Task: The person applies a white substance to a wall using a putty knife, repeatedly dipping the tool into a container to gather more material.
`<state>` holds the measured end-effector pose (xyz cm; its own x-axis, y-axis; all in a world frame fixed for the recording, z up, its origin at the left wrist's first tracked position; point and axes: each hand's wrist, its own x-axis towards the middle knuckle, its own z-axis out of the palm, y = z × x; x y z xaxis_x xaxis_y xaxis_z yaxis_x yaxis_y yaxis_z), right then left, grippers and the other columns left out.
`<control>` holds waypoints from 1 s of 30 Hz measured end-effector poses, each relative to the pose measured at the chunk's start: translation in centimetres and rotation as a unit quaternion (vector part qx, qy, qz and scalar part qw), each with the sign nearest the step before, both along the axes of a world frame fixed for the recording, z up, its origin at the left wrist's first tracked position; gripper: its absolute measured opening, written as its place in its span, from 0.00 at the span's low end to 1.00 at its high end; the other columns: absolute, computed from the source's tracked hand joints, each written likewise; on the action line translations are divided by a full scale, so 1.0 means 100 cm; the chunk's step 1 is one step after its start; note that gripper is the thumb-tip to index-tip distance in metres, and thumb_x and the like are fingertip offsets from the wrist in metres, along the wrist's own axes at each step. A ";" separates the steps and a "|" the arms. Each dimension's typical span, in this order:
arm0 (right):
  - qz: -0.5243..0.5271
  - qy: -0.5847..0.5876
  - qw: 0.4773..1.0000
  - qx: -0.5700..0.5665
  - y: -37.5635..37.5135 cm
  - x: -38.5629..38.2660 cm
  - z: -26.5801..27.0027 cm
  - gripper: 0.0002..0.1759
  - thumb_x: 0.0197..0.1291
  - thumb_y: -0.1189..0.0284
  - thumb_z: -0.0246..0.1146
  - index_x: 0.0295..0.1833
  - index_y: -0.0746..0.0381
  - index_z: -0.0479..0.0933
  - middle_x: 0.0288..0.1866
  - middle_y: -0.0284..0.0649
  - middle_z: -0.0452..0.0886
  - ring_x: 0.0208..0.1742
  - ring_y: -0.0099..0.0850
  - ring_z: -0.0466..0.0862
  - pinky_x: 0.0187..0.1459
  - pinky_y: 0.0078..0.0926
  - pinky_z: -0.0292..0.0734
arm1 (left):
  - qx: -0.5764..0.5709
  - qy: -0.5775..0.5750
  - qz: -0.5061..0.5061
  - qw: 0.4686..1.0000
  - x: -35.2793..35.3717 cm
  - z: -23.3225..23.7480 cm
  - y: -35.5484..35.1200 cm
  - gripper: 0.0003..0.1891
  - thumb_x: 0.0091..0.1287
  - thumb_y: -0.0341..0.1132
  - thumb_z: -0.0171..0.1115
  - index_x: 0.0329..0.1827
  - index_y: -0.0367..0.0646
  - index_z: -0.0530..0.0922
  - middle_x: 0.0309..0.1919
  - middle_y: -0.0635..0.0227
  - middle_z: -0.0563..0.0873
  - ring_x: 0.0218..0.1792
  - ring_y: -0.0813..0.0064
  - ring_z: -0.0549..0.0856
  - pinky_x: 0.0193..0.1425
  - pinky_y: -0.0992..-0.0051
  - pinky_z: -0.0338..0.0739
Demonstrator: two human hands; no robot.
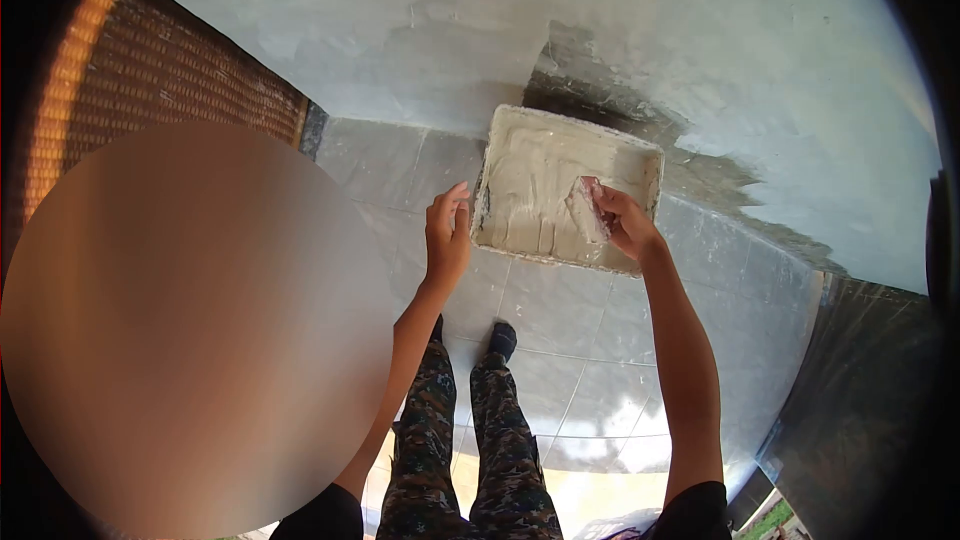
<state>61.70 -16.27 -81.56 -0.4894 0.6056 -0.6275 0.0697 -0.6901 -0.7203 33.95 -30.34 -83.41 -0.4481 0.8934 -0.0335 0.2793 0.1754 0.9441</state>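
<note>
Wall [700, 30] mostly coated; bare patch [600, 105] beside tray [580, 128].
We note right hand [628, 225] clasping scraper [585, 208], left hand [447, 240] open (at tray rim).

At the frame's centre, the right hand [627, 223] grips a plaster-coated scraper [585, 208] inside the white tray [528, 165]. The left hand [447, 237], fingers loose, sits just beside the tray's left edge.

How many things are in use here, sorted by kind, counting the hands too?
hands: 2, the left hand beside the tray's edge and the right hand gripping the scraper
plaster tray: 1
scraper: 1, coated in white plaster
Total: 4
</note>
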 end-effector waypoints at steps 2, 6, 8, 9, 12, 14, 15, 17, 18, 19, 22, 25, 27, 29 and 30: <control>-0.057 0.049 0.997 0.015 -0.011 -0.010 0.038 0.24 0.79 0.64 0.54 0.71 0.68 0.69 0.61 0.37 0.81 0.59 0.26 0.81 0.62 0.29 0.76 | 0.030 0.006 -0.007 1.000 -0.008 0.037 0.013 0.17 0.77 0.28 0.51 0.67 0.44 0.76 0.56 0.62 0.83 0.56 0.64 0.78 0.63 0.66 0.74; -0.166 0.212 0.962 0.047 -0.023 -0.030 0.132 0.22 0.79 0.68 0.52 0.72 0.66 0.68 0.64 0.37 0.80 0.62 0.27 0.81 0.64 0.32 0.76 | 0.122 0.001 -0.027 0.992 -0.029 0.130 0.049 0.17 0.79 0.32 0.51 0.68 0.44 0.76 0.58 0.60 0.83 0.56 0.64 0.81 0.63 0.66 0.74; -0.177 0.258 0.947 0.078 -0.025 -0.040 0.182 0.21 0.79 0.69 0.52 0.72 0.66 0.69 0.64 0.37 0.80 0.62 0.27 0.81 0.64 0.32 0.76 | 0.190 -0.083 -0.050 0.977 -0.042 0.179 0.063 0.19 0.79 0.36 0.51 0.69 0.43 0.75 0.59 0.59 0.83 0.59 0.65 0.81 0.64 0.66 0.73; -0.185 0.279 0.937 0.101 -0.026 -0.045 0.205 0.20 0.78 0.70 0.53 0.71 0.65 0.70 0.64 0.36 0.80 0.62 0.27 0.81 0.64 0.32 0.76 | 0.206 -0.083 -0.064 0.973 -0.050 0.211 0.066 0.20 0.79 0.38 0.51 0.70 0.41 0.74 0.59 0.57 0.83 0.61 0.66 0.80 0.64 0.67 0.73; -0.188 0.312 0.916 0.166 -0.024 -0.066 0.284 0.18 0.77 0.70 0.56 0.68 0.64 0.72 0.62 0.35 0.81 0.60 0.26 0.82 0.63 0.31 0.78 | 0.287 -0.049 -0.096 0.952 -0.081 0.286 0.082 0.20 0.78 0.37 0.51 0.70 0.40 0.74 0.59 0.57 0.83 0.61 0.65 0.81 0.63 0.67 0.73; -0.187 0.321 0.905 0.206 -0.024 -0.082 0.345 0.17 0.76 0.69 0.57 0.65 0.63 0.73 0.60 0.34 0.83 0.59 0.25 0.83 0.62 0.29 0.79 | 0.327 -0.031 -0.100 0.939 -0.103 0.340 0.089 0.21 0.78 0.37 0.50 0.70 0.39 0.74 0.59 0.57 0.83 0.61 0.65 0.81 0.63 0.68 0.73; -0.202 0.311 0.902 0.220 -0.025 -0.089 0.376 0.16 0.77 0.69 0.57 0.64 0.63 0.73 0.59 0.34 0.83 0.58 0.25 0.83 0.61 0.27 0.80 | 0.344 -0.017 -0.101 0.933 -0.114 0.366 0.090 0.21 0.78 0.36 0.51 0.70 0.39 0.74 0.59 0.57 0.83 0.61 0.65 0.81 0.63 0.68 0.73; -0.211 0.335 0.883 0.251 -0.014 -0.096 0.416 0.16 0.78 0.71 0.55 0.65 0.64 0.73 0.59 0.37 0.82 0.57 0.27 0.83 0.60 0.31 0.81 | 0.382 0.005 -0.101 0.919 -0.138 0.417 0.095 0.20 0.78 0.36 0.51 0.69 0.38 0.74 0.58 0.57 0.83 0.59 0.66 0.81 0.63 0.68 0.74; -0.204 0.342 0.877 0.269 -0.014 -0.105 0.446 0.16 0.78 0.71 0.55 0.65 0.64 0.73 0.59 0.37 0.82 0.57 0.27 0.83 0.60 0.31 0.81 | 0.401 0.010 -0.101 0.910 -0.150 0.443 0.095 0.20 0.78 0.36 0.51 0.69 0.38 0.74 0.58 0.57 0.83 0.59 0.66 0.81 0.63 0.68 0.74; -0.216 0.336 0.870 0.288 -0.016 -0.114 0.475 0.16 0.77 0.71 0.55 0.65 0.64 0.73 0.58 0.37 0.82 0.56 0.27 0.84 0.59 0.31 0.82 | 0.416 0.022 -0.094 0.904 -0.162 0.467 0.095 0.20 0.78 0.35 0.51 0.68 0.38 0.75 0.58 0.57 0.83 0.59 0.66 0.82 0.63 0.68 0.74; -0.221 0.340 0.852 0.332 -0.020 -0.139 0.551 0.17 0.77 0.71 0.56 0.66 0.64 0.73 0.58 0.37 0.83 0.55 0.27 0.85 0.57 0.31 0.84 | 0.448 0.043 -0.081 0.889 -0.195 0.527 0.096 0.19 0.77 0.31 0.52 0.68 0.39 0.75 0.58 0.59 0.83 0.60 0.66 0.81 0.64 0.67 0.74; -0.184 0.356 0.826 0.396 -0.006 -0.154 0.595 0.17 0.77 0.72 0.56 0.67 0.62 0.73 0.55 0.36 0.83 0.54 0.26 0.85 0.55 0.29 0.84 | 0.502 0.083 -0.071 0.858 -0.224 0.579 0.103 0.19 0.76 0.29 0.51 0.68 0.39 0.75 0.58 0.58 0.83 0.61 0.65 0.81 0.65 0.67 0.73; -0.197 0.337 0.819 0.420 -0.010 -0.173 0.636 0.16 0.76 0.72 0.57 0.66 0.62 0.74 0.54 0.35 0.84 0.53 0.25 0.85 0.55 0.28 0.83 | 0.517 0.089 -0.068 0.848 -0.237 0.612 0.104 0.19 0.76 0.29 0.51 0.68 0.39 0.75 0.58 0.57 0.83 0.62 0.65 0.81 0.65 0.67 0.73; -0.197 0.306 0.813 0.454 0.001 -0.186 0.666 0.14 0.76 0.71 0.58 0.62 0.61 0.77 0.51 0.33 0.85 0.51 0.23 0.84 0.54 0.27 0.81 | 0.525 0.119 -0.057 0.841 -0.249 0.641 0.110 0.19 0.75 0.27 0.50 0.68 0.39 0.74 0.58 0.57 0.82 0.64 0.65 0.80 0.66 0.67 0.72; -0.195 0.307 0.811 0.459 0.005 -0.191 0.678 0.14 0.76 0.71 0.58 0.62 0.61 0.77 0.51 0.33 0.85 0.51 0.23 0.84 0.54 0.27 0.81 | 0.530 0.119 -0.056 0.838 -0.254 0.653 0.116 0.19 0.75 0.27 0.50 0.68 0.39 0.74 0.58 0.57 0.82 0.64 0.65 0.80 0.66 0.67 0.72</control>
